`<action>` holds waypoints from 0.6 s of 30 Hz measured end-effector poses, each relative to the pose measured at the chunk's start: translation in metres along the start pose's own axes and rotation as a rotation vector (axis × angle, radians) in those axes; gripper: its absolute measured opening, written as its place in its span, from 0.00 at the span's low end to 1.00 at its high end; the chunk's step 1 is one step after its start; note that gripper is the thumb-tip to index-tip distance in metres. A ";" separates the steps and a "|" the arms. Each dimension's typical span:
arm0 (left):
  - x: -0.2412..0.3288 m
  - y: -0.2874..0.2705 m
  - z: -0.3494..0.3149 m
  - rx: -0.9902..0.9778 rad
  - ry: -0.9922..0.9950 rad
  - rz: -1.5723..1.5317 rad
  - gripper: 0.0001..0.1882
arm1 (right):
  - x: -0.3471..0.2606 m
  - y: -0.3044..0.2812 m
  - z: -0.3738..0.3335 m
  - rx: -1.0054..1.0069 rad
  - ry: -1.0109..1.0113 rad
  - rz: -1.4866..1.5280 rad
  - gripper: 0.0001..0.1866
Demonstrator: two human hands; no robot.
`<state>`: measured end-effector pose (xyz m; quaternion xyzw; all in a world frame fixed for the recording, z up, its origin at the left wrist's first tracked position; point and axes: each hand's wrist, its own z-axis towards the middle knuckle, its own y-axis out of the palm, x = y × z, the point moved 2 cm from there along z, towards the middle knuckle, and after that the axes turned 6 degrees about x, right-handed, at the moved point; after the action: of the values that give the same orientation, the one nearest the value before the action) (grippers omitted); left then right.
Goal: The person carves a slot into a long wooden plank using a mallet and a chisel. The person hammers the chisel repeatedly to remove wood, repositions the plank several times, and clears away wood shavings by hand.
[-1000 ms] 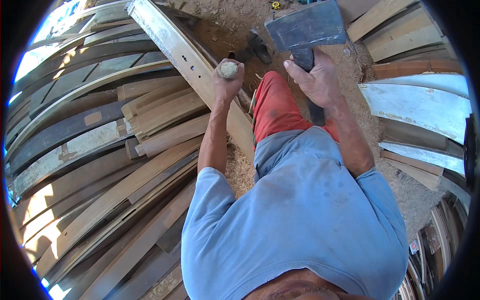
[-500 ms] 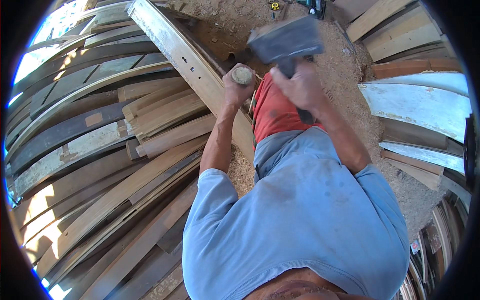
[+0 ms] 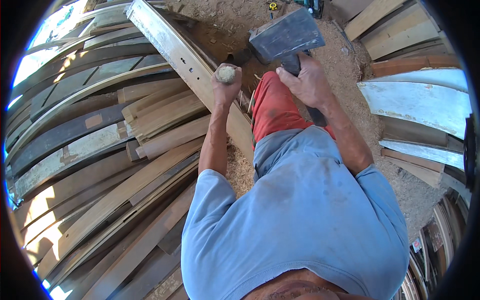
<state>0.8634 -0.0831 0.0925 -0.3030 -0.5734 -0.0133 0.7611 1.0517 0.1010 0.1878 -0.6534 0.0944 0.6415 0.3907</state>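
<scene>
My left hand [image 3: 226, 92] is wrapped around an upright tool with a round, pale, worn handle end [image 3: 225, 74]. The rest of that tool is hidden below my fist. It is over a long wooden plank [image 3: 167, 42] with a few small cut holes. My right hand [image 3: 311, 82] grips the dark handle of a mallet, its big grey blocky head [image 3: 287, 36] raised ahead and to the right of my left hand. The mallet head and the handle end are apart.
Stacked boards [image 3: 170, 107] fill the left side. More planks, some painted white [image 3: 415, 100], lean at the right. Wood shavings [image 3: 240, 170] cover the ground around my red-covered leg [image 3: 277, 102]. A yellow tape measure [image 3: 273, 6] and a green power tool [image 3: 314, 7] lie at the far end.
My left hand has shifted a little to the left with the tool. The mallet, blurred by motion before, now appears sharp, and its head is tilted differently.
</scene>
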 end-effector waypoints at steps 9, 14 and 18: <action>0.010 0.010 -0.010 -0.098 0.029 0.006 0.05 | -0.010 -0.018 0.003 0.039 0.039 0.066 0.17; 0.008 0.016 -0.012 -0.120 0.061 0.028 0.06 | -0.004 0.005 -0.003 0.036 -0.058 0.035 0.12; 0.007 0.017 -0.009 -0.114 0.041 0.048 0.07 | -0.004 0.016 -0.007 -0.006 -0.088 0.028 0.18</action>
<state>0.8799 -0.0710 0.0900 -0.3592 -0.5487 -0.0340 0.7542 1.0466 0.0838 0.1846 -0.6243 0.0844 0.6754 0.3835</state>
